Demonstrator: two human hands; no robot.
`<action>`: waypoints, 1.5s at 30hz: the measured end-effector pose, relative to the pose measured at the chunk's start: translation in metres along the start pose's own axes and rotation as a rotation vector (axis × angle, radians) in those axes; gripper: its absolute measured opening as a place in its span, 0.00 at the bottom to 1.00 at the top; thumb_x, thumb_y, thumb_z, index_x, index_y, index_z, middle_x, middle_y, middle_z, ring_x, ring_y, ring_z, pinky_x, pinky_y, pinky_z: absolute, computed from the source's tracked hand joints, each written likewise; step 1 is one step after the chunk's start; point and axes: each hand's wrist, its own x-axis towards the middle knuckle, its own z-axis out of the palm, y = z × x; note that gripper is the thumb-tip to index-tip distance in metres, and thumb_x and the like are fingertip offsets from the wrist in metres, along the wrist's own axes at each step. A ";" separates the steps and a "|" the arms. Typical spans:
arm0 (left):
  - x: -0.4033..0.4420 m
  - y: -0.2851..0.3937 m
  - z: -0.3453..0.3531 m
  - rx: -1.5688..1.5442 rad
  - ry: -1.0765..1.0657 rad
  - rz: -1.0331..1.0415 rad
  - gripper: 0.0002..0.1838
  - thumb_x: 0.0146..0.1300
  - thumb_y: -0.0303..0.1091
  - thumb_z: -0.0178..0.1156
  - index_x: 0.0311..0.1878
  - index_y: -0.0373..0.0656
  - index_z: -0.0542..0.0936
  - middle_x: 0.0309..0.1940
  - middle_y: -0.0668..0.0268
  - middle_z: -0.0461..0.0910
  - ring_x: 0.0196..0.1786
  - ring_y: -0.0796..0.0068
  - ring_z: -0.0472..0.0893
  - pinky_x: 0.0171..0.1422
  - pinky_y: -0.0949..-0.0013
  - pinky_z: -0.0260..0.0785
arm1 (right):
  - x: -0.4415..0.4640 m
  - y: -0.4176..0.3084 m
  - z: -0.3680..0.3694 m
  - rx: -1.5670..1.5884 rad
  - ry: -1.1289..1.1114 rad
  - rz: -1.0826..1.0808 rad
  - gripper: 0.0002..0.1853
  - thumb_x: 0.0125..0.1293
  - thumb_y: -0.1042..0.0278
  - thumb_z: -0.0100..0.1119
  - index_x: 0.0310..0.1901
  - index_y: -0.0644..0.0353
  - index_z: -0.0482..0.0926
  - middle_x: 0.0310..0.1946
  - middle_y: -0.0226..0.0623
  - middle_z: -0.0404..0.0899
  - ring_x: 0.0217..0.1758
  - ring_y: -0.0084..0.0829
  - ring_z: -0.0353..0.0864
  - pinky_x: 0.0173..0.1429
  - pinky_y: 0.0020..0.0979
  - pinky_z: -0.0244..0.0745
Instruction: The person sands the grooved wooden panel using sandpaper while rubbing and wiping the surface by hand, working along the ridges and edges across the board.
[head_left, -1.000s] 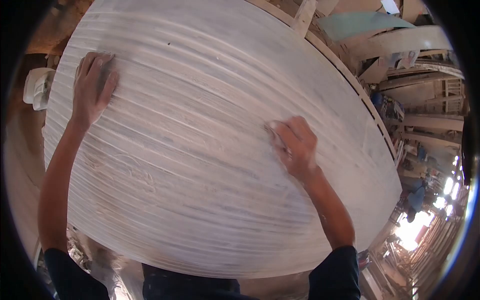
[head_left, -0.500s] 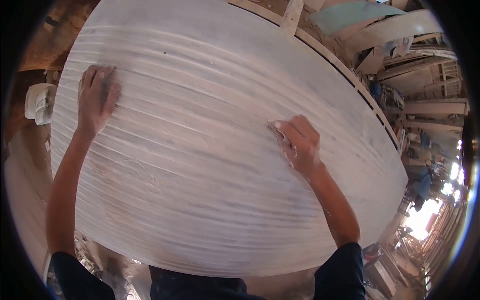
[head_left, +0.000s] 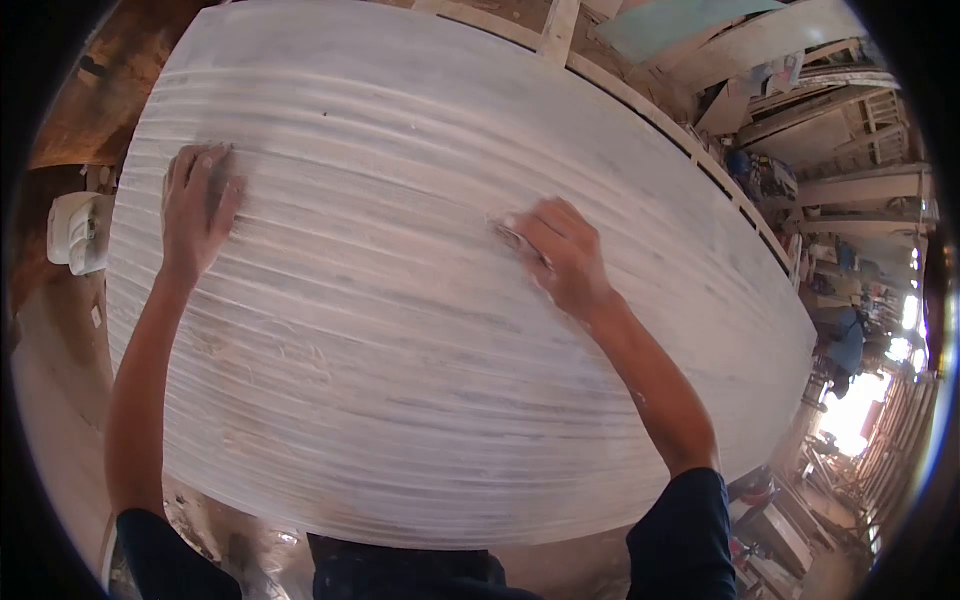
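A large whitish panel (head_left: 400, 340) with long ridges and grooves fills most of the view. Toward its left side, my left hand (head_left: 198, 215) rests on the ridged surface, thumb apart from the fingers and holding nothing. Right of the middle, my right hand (head_left: 565, 255) is closed and pressed to the panel, its fingers coated with white dust. Pinched under those fingers is a thin, dusty folded piece that looks like sandpaper (head_left: 508, 236); most of it is hidden and slightly blurred.
A slatted wooden frame (head_left: 690, 150) borders the panel's far right edge. A white plastic container (head_left: 78, 232) stands off the left side. Stacked boards (head_left: 830, 130) and wooden pieces crowd the right. A person in blue (head_left: 846, 340) is in the background near a bright opening.
My right hand has slid left and a little away from me across the ridges, still gripping the sandpaper. My left hand stays nearly in place; the view has shifted slightly.
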 end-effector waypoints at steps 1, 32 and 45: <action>0.000 -0.003 -0.001 -0.006 0.012 -0.006 0.19 0.64 0.33 0.61 0.56 0.37 0.76 0.52 0.54 0.74 0.56 0.50 0.74 0.62 0.54 0.66 | -0.019 0.014 -0.003 -0.033 0.050 -0.008 0.16 0.48 0.85 0.69 0.41 0.62 0.82 0.28 0.35 0.74 0.32 0.34 0.73 0.34 0.35 0.69; 0.025 0.319 0.087 -0.387 -0.246 0.408 0.21 0.64 0.38 0.57 0.55 0.33 0.77 0.50 0.51 0.73 0.54 0.53 0.74 0.64 0.49 0.66 | -0.174 0.034 -0.096 -0.206 0.210 0.520 0.29 0.39 0.92 0.59 0.48 0.63 0.81 0.44 0.43 0.76 0.48 0.46 0.76 0.51 0.39 0.73; -0.008 -0.079 -0.016 -0.002 -0.001 0.136 0.17 0.66 0.28 0.57 0.58 0.37 0.78 0.53 0.51 0.76 0.57 0.49 0.75 0.63 0.52 0.67 | -0.025 -0.021 0.003 -0.073 0.137 0.337 0.22 0.44 0.88 0.66 0.44 0.62 0.81 0.41 0.40 0.76 0.49 0.46 0.74 0.52 0.41 0.72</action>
